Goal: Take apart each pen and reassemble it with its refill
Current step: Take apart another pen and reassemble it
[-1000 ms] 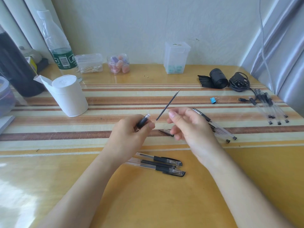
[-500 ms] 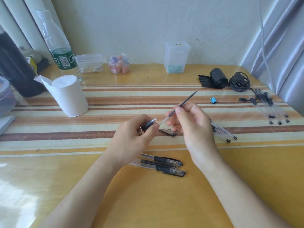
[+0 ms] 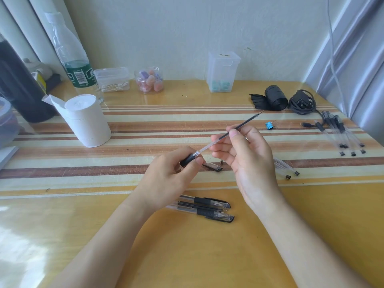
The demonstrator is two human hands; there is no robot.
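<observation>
The left hand (image 3: 166, 177) is curled round the pen barrel (image 3: 188, 160) and the right hand (image 3: 247, 156) pinches the refill (image 3: 239, 129), whose clear end sits at the barrel's mouth above the table (image 3: 187, 256); I think it should slide straight and slow, lined up, so it won't bend.

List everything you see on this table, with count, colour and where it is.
clear pen barrel: one, black grip, raised mid-table
thin pen refill: one, black and clear, raised mid-table, end at barrel mouth
black pen cap: one, on table under refill
capped clear pens: at least two, black grips, near front
clear plastic pens: several, black ends, far right
blue binder clip: one, right
black plastic roll: one, back right
white paper roll: one, left
clear plastic bottle: one, green label, back left
left hand: one, grips barrel
right hand: one, pinches refill
</observation>
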